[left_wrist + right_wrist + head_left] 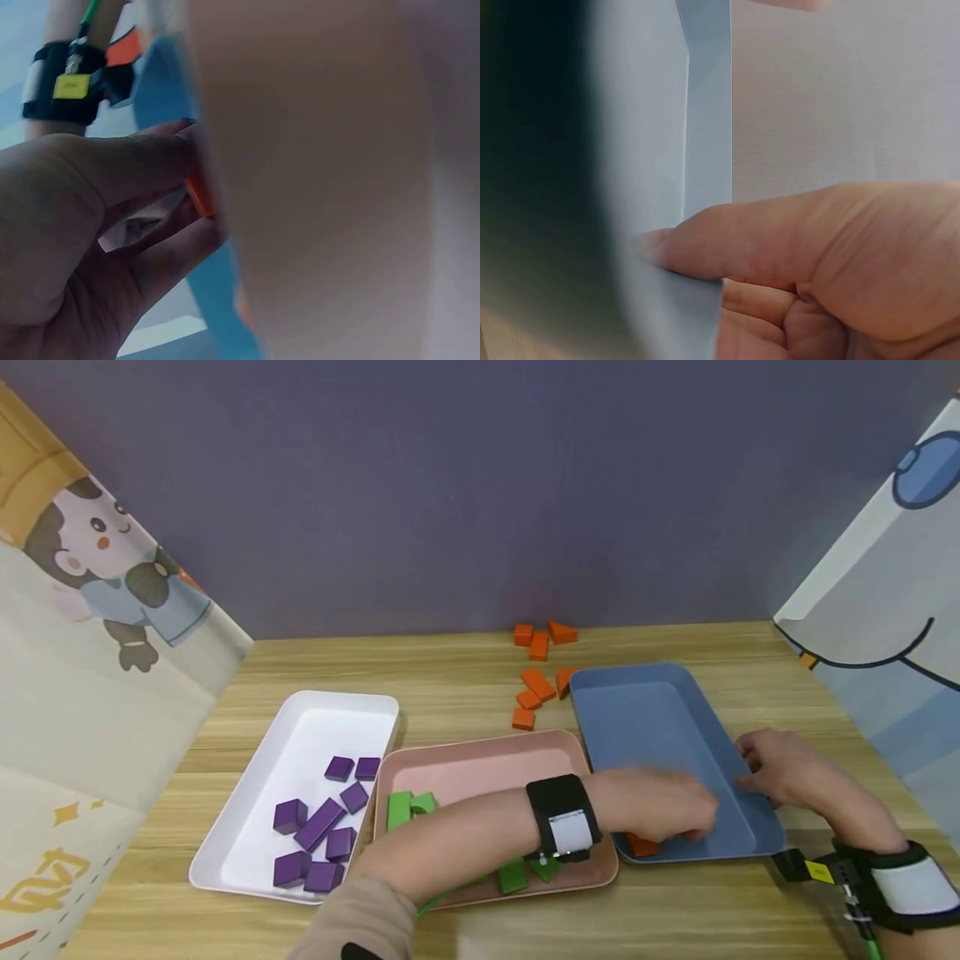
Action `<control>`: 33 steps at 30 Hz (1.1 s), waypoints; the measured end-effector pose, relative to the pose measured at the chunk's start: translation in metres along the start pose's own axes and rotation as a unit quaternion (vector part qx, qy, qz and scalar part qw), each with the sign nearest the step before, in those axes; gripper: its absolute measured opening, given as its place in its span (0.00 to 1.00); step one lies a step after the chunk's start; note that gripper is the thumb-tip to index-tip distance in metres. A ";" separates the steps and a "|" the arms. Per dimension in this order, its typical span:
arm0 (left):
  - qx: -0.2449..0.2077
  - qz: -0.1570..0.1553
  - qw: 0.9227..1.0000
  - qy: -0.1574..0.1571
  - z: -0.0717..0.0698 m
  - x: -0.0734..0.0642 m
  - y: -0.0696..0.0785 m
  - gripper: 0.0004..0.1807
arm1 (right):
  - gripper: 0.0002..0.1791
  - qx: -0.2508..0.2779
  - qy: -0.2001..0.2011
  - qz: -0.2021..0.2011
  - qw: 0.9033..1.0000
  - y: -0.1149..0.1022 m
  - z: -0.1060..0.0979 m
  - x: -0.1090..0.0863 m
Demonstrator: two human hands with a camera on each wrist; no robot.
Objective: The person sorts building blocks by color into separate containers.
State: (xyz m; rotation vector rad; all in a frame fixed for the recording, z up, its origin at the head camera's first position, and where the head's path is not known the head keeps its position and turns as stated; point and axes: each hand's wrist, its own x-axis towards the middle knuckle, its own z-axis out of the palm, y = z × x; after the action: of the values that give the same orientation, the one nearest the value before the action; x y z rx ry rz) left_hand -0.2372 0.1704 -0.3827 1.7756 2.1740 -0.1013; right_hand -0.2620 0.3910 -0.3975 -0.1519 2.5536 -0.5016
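My left hand (660, 802) reaches across into the blue tray (637, 710), low over its near end. In the left wrist view its thumb and fingers pinch an orange block (199, 195), partly hidden by a blurred surface. Another orange piece (642, 845) lies by the tray's near left corner, partly covered by the hand. At the tray's right side, my right hand (791, 772) grips the rim. The right wrist view shows the thumb (735, 238) over the inside of the wall and curled fingers outside it.
A pink tray (480, 756) with green blocks (513, 877) stands under my left forearm. Left of it, a white tray (330, 714) holds several purple blocks (320, 824). Several orange blocks (537, 683) lie on the wooden table (450, 664) behind the pink tray.
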 end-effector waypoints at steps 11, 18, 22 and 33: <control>-0.007 0.025 1.000 -0.015 0.011 0.005 -0.001 0.19 | 0.14 0.003 0.003 -0.001 1.000 0.000 0.001 0.000; -0.017 0.020 0.999 -0.019 0.012 0.002 -0.001 0.11 | 0.13 -0.002 0.010 -0.018 1.000 0.002 0.001 0.000; -0.005 -0.003 0.999 -0.033 0.007 -0.006 -0.003 0.15 | 0.13 -0.004 0.010 -0.018 1.000 0.002 0.000 0.001; 0.020 -0.092 0.991 0.091 -0.026 -0.067 -0.041 0.47 | 0.17 -0.001 -0.004 0.005 1.000 0.002 0.000 0.004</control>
State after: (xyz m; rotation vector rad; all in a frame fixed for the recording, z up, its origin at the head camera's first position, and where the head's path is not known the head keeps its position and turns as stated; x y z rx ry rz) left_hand -0.2709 0.1056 -0.3442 1.6577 2.4791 -0.0277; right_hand -0.2649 0.3924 -0.4002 -0.1406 2.5464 -0.4937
